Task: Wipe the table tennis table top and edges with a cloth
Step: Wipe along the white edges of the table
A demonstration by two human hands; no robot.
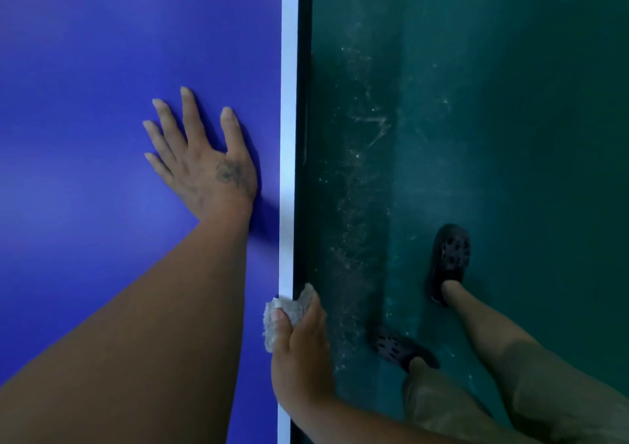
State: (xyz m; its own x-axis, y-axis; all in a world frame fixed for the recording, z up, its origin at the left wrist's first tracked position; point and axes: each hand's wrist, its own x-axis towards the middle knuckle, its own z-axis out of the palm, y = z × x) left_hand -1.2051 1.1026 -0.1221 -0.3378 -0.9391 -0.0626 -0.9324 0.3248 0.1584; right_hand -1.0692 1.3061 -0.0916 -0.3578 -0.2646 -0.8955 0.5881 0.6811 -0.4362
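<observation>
Left hand (204, 161) flat on blue tabletop (85, 103), fingers (190, 113) spread open, left of white edge stripe (289, 103). Right hand (301, 345) nearer, gripping grey cloth (272, 329) against the tabletop's right edge

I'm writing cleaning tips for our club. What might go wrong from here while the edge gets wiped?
The cloth is bunched small in the right hand, so bare skin may rub the dark table edge instead. The left hand lies flat on the blue table top and may leave prints there.
</observation>
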